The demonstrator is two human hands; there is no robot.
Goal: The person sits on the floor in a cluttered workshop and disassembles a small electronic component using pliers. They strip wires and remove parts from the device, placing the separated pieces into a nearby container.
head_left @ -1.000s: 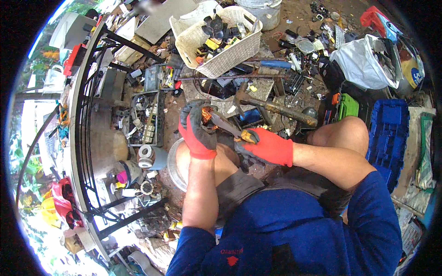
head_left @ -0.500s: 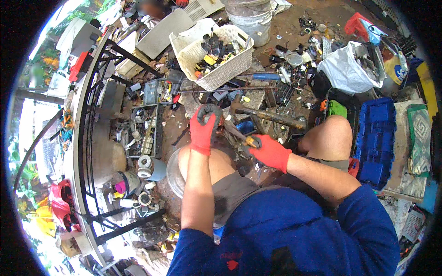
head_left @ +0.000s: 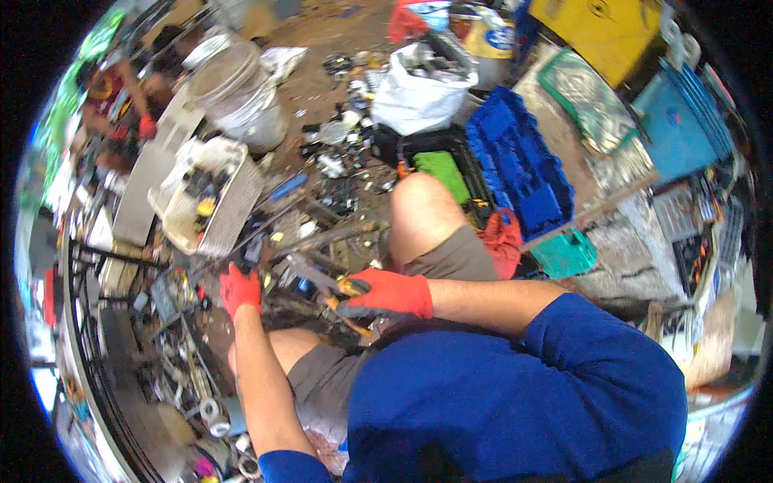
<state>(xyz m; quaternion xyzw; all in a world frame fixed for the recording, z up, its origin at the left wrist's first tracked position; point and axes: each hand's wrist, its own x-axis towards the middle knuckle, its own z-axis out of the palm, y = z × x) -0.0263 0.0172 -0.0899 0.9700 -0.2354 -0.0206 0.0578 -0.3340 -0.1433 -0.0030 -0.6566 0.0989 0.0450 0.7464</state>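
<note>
My right hand [head_left: 390,295], in a red glove with dark palm coating, is closed around a hand tool with yellow-and-black handles [head_left: 352,286]. Two handle arms show, spread apart, and a flat grey metal part [head_left: 310,272] points up and left; the exact kind is unclear. My left hand [head_left: 240,290], gloved alike, reaches forward over the clutter below the white basket [head_left: 233,211]. Its back faces up, and its fingertips blur into the dark scrap, so its grip is hidden. Between my hands and the basket lies a hammer [head_left: 334,235] with a worn handle.
Small parts fill the basket. A pale bucket [head_left: 241,101] stands behind it. Toward the right are a white sack [head_left: 423,92], a blue plastic case [head_left: 519,165], a green item [head_left: 443,173] and a red cloth [head_left: 501,245]. A metal frame [head_left: 80,354] runs along the left. Another person [head_left: 121,105] sits far left.
The view has swung to the right. My left hand has moved away from my right and stretched forward. The tool in my right hand now shows two spread handles.
</note>
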